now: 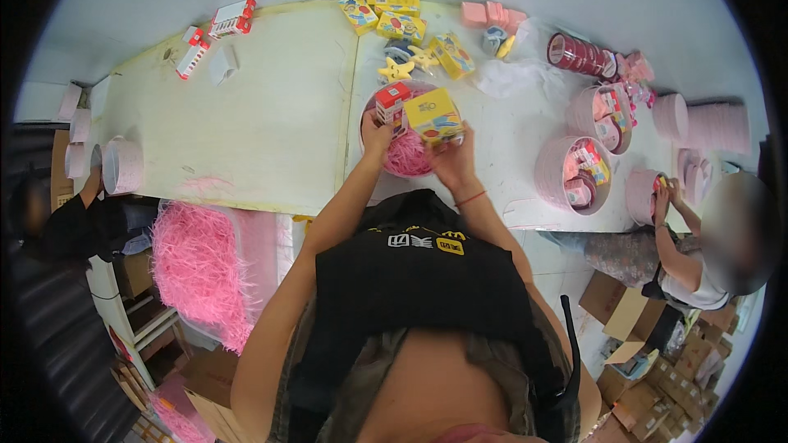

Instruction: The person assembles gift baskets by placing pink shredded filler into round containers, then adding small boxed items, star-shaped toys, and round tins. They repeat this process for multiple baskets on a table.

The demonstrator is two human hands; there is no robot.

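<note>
Before me on the white table stands a round pink box (364, 112) lined with pink shredded paper (409, 157). My left hand (375, 135) grips a small red and white carton (393, 103) over the box's left part. In my right hand (454, 157) is a larger yellow carton (432, 112), held by its lower right corner above the right side. The two cartons are close together, and they hide much of the box's interior. Just behind the box lie yellow star-shaped items (396, 69) and another yellow carton (452, 55).
Several yellow cartons (400, 26) lie at the back; red and white cartons (231, 18) lie back left. Filled round boxes (545, 175) stand right, near a co-worker's hands (663, 197). Another person's arm (92, 181) reaches in at left. A bin of pink shreds (197, 258) sits below the table edge.
</note>
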